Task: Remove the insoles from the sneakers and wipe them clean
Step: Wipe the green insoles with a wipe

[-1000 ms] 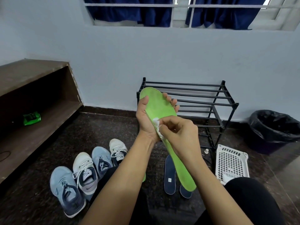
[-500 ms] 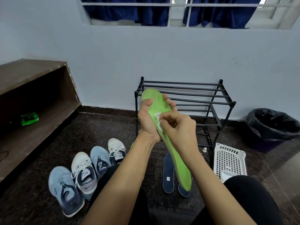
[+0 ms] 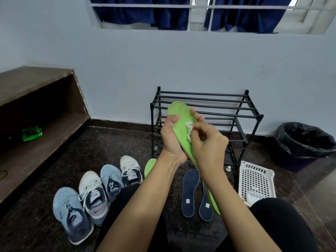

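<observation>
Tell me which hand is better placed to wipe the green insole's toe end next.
Right. The right hand pinches the white wipe against the green insole below its toe end; the left hand grips the insole, steadying it.

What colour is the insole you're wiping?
Bright green. The insole, held in the left hand, shows best in the head view.

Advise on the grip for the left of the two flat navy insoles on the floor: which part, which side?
Probably its far rounded end, pinched from the left. The left flat navy insole lies flat on the dark floor, so only an edge can be lifted. Its left side faces bare floor, while the second navy insole crowds its right.
</observation>
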Tool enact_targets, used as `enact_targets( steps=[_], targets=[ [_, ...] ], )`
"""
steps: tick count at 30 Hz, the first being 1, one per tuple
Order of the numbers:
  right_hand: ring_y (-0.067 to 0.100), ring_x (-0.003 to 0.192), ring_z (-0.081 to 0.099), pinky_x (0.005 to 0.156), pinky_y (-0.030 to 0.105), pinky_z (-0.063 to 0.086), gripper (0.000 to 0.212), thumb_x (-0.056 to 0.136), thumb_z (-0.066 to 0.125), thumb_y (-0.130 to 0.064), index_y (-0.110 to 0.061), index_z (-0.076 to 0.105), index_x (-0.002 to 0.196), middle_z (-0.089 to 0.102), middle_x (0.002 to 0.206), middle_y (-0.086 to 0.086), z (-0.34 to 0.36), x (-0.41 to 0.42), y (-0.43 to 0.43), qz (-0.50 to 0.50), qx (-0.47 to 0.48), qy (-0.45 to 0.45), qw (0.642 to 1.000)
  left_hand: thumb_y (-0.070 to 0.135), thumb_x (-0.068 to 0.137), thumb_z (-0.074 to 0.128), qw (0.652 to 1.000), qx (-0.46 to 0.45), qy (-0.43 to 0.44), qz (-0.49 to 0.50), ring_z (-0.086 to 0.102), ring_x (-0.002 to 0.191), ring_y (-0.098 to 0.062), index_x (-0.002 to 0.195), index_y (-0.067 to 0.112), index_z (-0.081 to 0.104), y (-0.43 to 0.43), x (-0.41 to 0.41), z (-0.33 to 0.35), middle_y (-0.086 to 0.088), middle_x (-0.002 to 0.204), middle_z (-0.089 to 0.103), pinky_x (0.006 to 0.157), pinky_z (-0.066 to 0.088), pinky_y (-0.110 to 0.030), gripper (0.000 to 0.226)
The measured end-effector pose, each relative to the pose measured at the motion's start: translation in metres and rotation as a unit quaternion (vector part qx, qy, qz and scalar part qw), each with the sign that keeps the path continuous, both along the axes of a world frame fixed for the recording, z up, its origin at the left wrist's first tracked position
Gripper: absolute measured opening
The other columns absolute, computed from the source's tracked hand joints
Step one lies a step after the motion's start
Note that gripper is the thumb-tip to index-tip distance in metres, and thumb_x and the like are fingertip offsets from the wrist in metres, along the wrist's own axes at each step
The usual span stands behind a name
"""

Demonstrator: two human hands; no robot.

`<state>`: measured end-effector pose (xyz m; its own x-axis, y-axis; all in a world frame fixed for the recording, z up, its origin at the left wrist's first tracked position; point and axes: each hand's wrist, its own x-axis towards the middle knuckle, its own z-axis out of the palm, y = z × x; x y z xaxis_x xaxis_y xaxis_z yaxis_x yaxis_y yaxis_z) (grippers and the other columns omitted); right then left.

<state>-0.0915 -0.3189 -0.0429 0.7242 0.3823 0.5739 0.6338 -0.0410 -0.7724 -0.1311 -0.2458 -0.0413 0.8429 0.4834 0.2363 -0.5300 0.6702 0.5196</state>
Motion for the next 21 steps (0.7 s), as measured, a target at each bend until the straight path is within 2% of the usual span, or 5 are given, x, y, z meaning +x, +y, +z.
enact_targets(
  steps=[5,10,12,17,21],
  targets=[
    [0.0,0.064,0.058,0.065,0.008,0.043,0.02,0.079,0.067,-0.001,-0.021,0.072,0.079,0.066,0.069,-0.012,0.008,-0.008,-0.006,0.135,-0.059,0.037,0.988,0.034,0.045,0.082,1.0,-0.021,0.003,0.013,0.058,0.085,-0.021,0.092,0.01,0.059,0.007,-0.003,0.0,-0.005,0.083,0.055,0.089,0.045,-0.033,0.058],
    [0.007,0.064,0.059,0.065,0.024,0.048,0.019,0.079,0.067,-0.002,-0.02,0.073,0.076,0.069,0.069,0.0,0.015,-0.017,-0.017,0.234,-0.056,0.106,0.965,0.031,0.052,0.078,0.999,-0.029,-0.021,-0.013,0.055,0.086,-0.024,0.094,0.006,0.06,0.01,-0.004,0.002,-0.007,0.087,0.056,0.097,0.039,-0.035,0.052],
    [0.006,0.063,0.059,0.064,0.023,0.048,0.018,0.079,0.067,-0.002,-0.018,0.074,0.076,0.07,0.069,0.0,0.013,-0.018,-0.015,0.204,-0.038,0.11,0.972,0.031,0.054,0.078,0.999,-0.027,-0.022,-0.028,0.057,0.089,-0.024,0.096,0.005,0.061,0.009,-0.004,0.002,-0.008,0.089,0.057,0.099,0.04,-0.036,0.053],
    [-0.004,0.066,0.06,0.065,0.001,0.038,0.019,0.077,0.066,0.001,-0.016,0.075,0.079,0.068,0.07,-0.007,0.006,-0.014,-0.004,0.078,-0.019,0.029,0.996,0.033,0.052,0.078,1.0,-0.017,0.001,-0.026,0.06,0.094,-0.024,0.099,0.007,0.06,0.003,-0.002,-0.001,-0.007,0.091,0.059,0.103,0.039,-0.035,0.057],
    [0.009,0.069,0.064,0.07,0.015,0.048,0.015,0.08,0.065,0.0,-0.01,0.075,0.087,0.072,0.081,0.003,0.001,-0.001,0.003,-0.001,0.013,-0.016,1.0,0.032,0.049,0.078,1.0,0.002,0.008,-0.02,0.059,0.094,-0.022,0.103,0.008,0.059,0.001,0.0,-0.001,-0.008,0.093,0.06,0.087,0.05,-0.033,0.062]
  ],
)
